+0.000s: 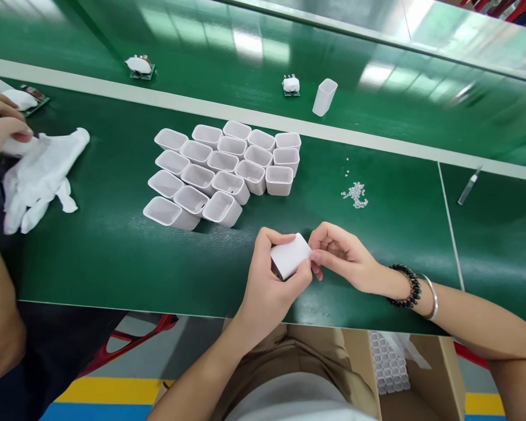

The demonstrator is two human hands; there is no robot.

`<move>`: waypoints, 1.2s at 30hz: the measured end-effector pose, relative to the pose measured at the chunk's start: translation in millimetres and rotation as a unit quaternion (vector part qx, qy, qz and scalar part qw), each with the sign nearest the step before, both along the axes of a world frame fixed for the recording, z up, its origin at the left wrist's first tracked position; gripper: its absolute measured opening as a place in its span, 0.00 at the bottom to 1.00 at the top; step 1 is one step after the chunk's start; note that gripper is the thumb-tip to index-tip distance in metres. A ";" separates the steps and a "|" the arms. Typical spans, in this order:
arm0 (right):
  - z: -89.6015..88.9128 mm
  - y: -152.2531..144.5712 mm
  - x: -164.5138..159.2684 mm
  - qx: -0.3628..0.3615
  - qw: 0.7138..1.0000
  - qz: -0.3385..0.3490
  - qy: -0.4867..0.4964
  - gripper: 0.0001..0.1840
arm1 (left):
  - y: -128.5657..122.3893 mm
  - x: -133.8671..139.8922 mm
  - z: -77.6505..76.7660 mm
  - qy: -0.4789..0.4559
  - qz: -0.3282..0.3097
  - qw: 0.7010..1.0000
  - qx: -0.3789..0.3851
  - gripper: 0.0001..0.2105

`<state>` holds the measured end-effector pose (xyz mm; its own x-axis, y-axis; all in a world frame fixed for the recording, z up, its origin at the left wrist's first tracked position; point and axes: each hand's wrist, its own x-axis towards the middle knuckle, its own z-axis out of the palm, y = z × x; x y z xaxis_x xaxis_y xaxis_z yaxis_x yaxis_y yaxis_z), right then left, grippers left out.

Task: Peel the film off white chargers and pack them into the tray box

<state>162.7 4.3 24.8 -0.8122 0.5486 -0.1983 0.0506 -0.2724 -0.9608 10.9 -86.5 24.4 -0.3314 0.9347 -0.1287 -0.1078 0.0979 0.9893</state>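
Observation:
My left hand (274, 280) is closed around a white plastic housing (291, 255), held on its side above the green bench near its front edge. The fingers of my right hand (344, 257) are pinched together at the housing's right end; whatever lies between the fingertips is too small or hidden to make out. Ahead of my right hand lies a small heap of tiny clear pieces (356, 195). Several open white housings (222, 161) stand upright in close rows beyond my left hand.
Another person's hand (2, 126) works at the far left beside a white glove (48, 175). Circuit boards (291, 86) and a lone housing (325, 97) stand at the back. A small pen-like tool (469, 186) lies right. Below, a cardboard box (438, 374) holds white parts.

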 end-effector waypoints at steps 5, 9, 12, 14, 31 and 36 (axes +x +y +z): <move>-1.9 -0.4 -1.5 -0.042 0.999 -0.011 0.016 0.11 | 0.6 -2.8 1.9 -0.046 -0.027 0.998 -0.018 0.13; -1.6 0.6 -0.3 -0.040 0.999 0.002 0.009 0.11 | 1.4 -3.3 2.8 -0.098 -0.037 0.993 -0.051 0.14; -0.9 1.3 0.3 -0.042 0.999 0.001 -0.003 0.11 | 1.8 -3.7 2.2 -0.125 -0.049 0.989 -0.065 0.14; -0.5 2.0 0.2 -0.043 0.999 0.008 -0.003 0.11 | 2.0 -4.6 1.4 -0.136 -0.059 0.986 -0.070 0.15; 1.1 5.1 1.9 -0.019 0.999 0.029 -0.032 0.10 | -0.8 -8.5 -2.1 -0.141 -0.092 0.983 -0.073 0.13; 2.6 5.3 3.0 -0.008 0.998 0.045 -0.040 0.10 | -2.5 -10.6 -4.4 -0.119 -0.094 0.983 -0.100 0.14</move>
